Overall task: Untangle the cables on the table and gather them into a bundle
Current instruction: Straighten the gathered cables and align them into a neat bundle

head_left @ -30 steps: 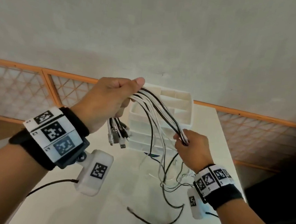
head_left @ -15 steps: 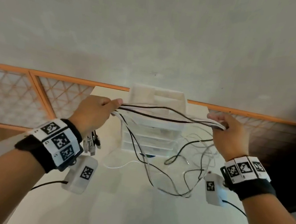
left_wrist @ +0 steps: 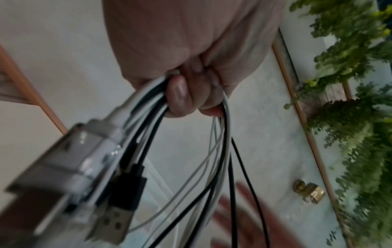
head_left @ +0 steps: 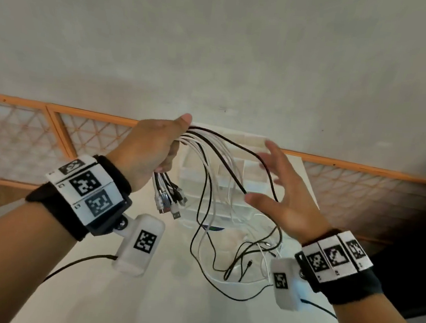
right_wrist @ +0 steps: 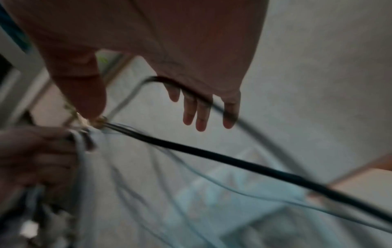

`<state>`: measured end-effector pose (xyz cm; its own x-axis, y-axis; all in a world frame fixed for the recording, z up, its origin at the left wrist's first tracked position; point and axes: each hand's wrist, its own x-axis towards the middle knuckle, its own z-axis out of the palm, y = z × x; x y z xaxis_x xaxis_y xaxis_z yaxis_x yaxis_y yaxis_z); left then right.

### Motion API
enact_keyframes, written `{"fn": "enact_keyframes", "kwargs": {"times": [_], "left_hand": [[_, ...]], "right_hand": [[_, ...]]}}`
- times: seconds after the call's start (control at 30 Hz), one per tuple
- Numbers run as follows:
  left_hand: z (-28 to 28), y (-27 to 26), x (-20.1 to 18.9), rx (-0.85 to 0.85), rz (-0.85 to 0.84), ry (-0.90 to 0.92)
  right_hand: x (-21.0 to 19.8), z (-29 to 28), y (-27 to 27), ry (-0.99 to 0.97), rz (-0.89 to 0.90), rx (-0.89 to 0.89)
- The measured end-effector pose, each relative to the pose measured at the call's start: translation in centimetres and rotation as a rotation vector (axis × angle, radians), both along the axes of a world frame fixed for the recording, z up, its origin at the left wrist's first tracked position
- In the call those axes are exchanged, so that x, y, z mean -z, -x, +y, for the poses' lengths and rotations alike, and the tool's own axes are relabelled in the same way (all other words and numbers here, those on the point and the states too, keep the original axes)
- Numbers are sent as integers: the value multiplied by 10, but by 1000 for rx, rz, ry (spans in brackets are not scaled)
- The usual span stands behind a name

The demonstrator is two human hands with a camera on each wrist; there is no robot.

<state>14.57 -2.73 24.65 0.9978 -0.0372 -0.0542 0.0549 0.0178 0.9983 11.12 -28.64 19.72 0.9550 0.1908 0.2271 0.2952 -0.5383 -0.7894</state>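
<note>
My left hand is raised above the table and grips a bunch of black and white cables near their plug ends. The USB plugs hang below its fist, and they fill the lower left of the left wrist view, USB plugs. The cables arc right and down, and their loose ends lie tangled on the white table. My right hand is open with spread fingers beside the arc. A black cable passes under its fingers; the hand grips nothing.
A white drawer organiser stands behind the cables at the table's far end. An orange-framed lattice rail runs along the wall. The table's right edge is close to my right hand. Green plants show beyond.
My right hand let go of the cables it was stretching out to the right and came back toward the left hand, now open. The cables droop in an arc. The left hand rose slightly.
</note>
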Motion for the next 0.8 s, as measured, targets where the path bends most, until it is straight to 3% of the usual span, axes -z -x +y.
{"fn": "enact_keyframes", "kwargs": {"times": [0.07,0.13,0.23,0.33,0.47,0.57,0.67,0.8], "left_hand": [[-14,6,-1,37,-1,-20],[-25,11,-3,77,-11,-26],[-29,17,-3,118,-15,-47],[-15,20,-3,95,-20,-47],[14,19,10,38,17,-113],[23,17,41,52,139,-260],[20,16,66,46,226,-148],[15,15,82,84,203,-167]], "right_hand": [[-21,32,3,-47,-70,-59],[-22,63,0,74,-108,-36],[7,77,-18,240,-173,132],[28,55,-30,301,-42,229],[27,9,-37,213,95,347],[6,-4,-41,11,-40,445],[-11,-4,-41,-140,-221,497],[-10,-11,-42,-202,-172,504]]}}
